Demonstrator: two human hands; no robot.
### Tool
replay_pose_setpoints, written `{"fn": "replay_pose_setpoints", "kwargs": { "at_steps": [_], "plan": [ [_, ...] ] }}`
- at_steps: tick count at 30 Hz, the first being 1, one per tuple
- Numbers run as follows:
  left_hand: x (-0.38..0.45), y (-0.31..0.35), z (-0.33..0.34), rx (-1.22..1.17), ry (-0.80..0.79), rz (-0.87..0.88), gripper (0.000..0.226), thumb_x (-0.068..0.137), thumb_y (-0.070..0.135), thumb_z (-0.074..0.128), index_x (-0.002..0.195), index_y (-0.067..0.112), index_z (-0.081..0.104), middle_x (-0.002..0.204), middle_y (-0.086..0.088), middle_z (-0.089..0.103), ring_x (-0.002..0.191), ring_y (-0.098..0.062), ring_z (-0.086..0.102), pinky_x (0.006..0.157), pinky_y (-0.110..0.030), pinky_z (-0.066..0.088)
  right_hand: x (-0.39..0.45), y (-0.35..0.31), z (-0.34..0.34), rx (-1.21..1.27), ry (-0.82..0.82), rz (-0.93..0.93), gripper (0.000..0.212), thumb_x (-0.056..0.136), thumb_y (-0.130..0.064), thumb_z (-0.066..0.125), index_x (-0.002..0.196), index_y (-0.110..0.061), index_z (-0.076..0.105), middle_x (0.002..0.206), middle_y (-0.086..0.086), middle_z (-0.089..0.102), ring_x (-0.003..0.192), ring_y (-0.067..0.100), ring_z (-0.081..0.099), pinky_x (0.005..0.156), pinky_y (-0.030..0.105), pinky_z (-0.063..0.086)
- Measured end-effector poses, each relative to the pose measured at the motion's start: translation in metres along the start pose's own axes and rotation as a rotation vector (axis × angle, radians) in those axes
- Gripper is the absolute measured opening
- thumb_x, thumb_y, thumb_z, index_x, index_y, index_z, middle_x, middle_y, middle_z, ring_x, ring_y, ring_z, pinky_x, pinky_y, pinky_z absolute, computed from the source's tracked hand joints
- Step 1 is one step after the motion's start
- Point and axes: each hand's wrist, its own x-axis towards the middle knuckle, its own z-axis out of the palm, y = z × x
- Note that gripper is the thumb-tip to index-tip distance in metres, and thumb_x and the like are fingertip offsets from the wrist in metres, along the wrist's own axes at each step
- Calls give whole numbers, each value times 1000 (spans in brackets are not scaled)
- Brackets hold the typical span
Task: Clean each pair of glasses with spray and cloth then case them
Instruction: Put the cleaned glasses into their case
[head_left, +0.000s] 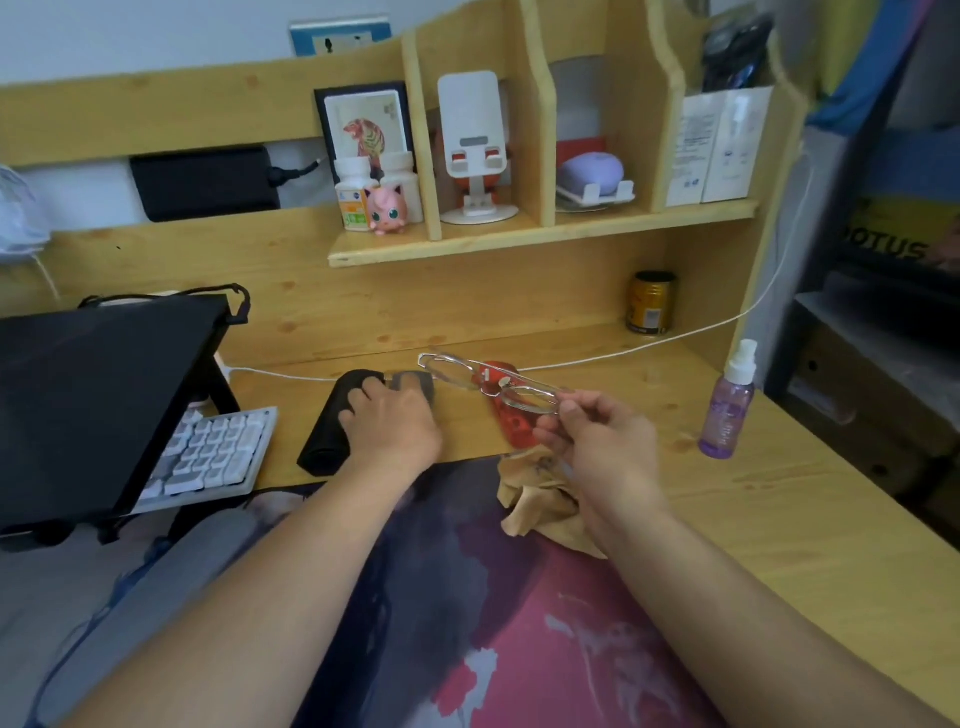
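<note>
Head view, right hand (592, 441) fingers pinching glasses (488, 383), left hand (395, 421) gripping black case (337, 431)

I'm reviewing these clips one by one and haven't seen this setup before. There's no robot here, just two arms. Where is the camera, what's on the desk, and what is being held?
There is no machine: a person wears a camera on the head, looking down at their own hands. The right hand pinches a pair of clear-framed glasses in the air above a red case. The left hand rests on a black case and touches a grey case beside it; its grip is not clear. On the wooden desk lie a crumpled tan cloth and, to the right, an upright purple spray bottle. A keyboard sits at the left.
</note>
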Motion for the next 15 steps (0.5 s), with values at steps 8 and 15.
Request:
{"fn": "replay_pose_setpoints", "kwargs": {
  "at_steps": [8, 15],
  "plan": [
    [1, -7, -8, -309, -72, -11, 58, 83, 30, 61, 137, 18, 42, 127, -19, 52, 125, -41, 43, 97, -44, 40, -7, -4, 0, 35, -53, -24, 16, 103, -2, 50, 100, -3, 66, 73, 3, 66, 59, 8, 65, 66, 23, 58],
    [-94, -53, -34, -880, -294, 134, 67, 79, 22, 78, 132, 50, 49, 115, 10, 59, 93, -11, 64, 78, -30, 53, -16, -8, 5, 109, -150, 69, 19, 101, 1, 53, 86, -5, 63, 64, 1, 63, 60, 11, 61, 68, 29, 62]
  ]
}}
